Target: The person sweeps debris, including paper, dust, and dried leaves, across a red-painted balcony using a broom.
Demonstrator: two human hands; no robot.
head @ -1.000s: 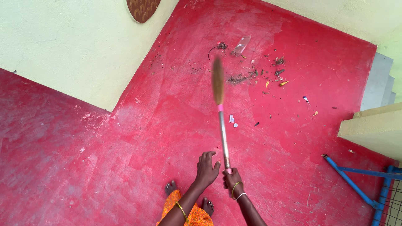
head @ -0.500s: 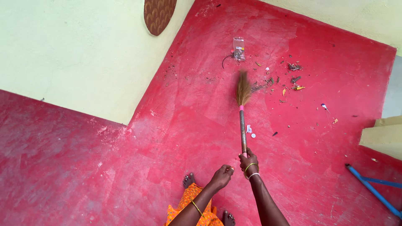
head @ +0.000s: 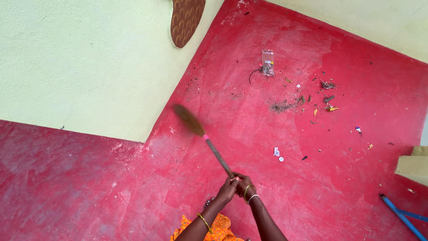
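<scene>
Broom [head: 203, 136] gripped by both hands; clear rectangular packet [head: 267, 62] near far wall.

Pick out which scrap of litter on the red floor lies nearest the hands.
The small white scrap with a round white bit beside it; the other litter lies farther up the floor.

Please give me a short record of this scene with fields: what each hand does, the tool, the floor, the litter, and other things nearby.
left hand: left hand on the end of the broom handle, beside the other hand
right hand: right hand gripping the same handle end
tool: broom, bristles blurred, pointing up-left toward the wall corner
floor: red floor, scuffed
litter: clear plastic packet, leaves and dirt, small white bits
nearby: pale wall, brown round piece on it, blue pipe
</scene>
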